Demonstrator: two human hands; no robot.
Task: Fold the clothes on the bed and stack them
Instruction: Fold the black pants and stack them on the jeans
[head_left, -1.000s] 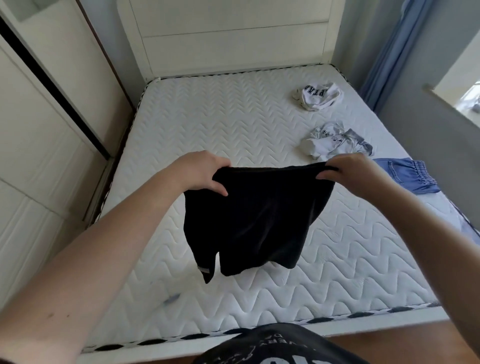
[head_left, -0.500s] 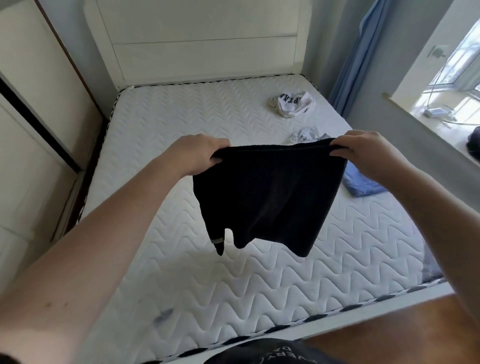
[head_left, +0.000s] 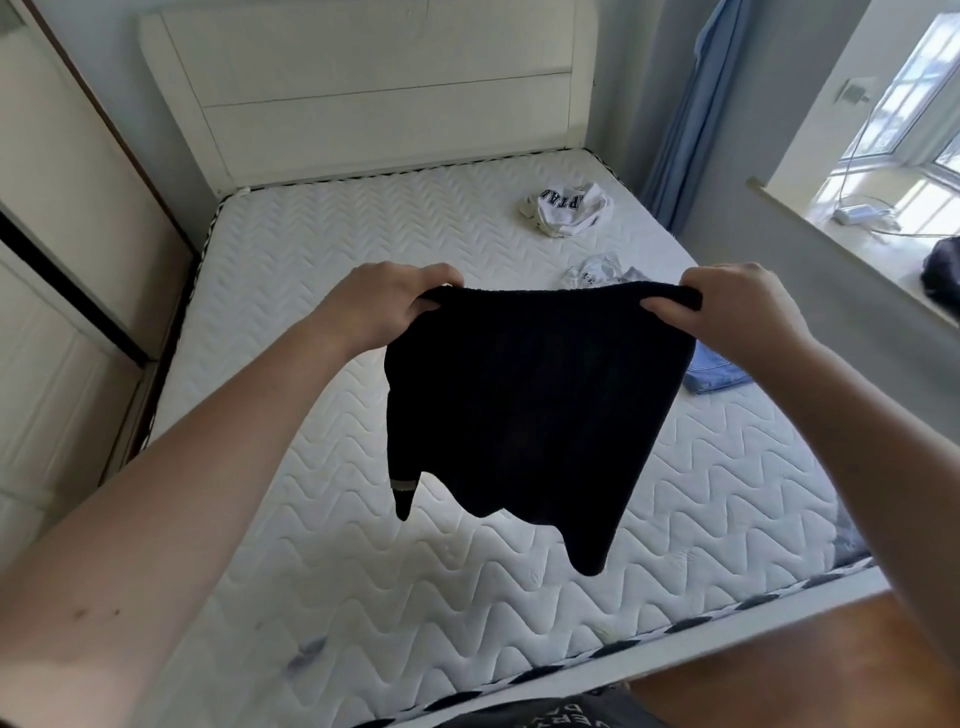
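While both hands pinch its waistband, black shorts hang unfolded.

Blk shorts — matt knit cloth

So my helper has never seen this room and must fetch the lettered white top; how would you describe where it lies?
Start at the white headboard, then go along the mattress toward the blue curtain. The white top lies crumpled there, farthest up the bed. Its bold dark letters set it apart from the other white garment and the blue garment.
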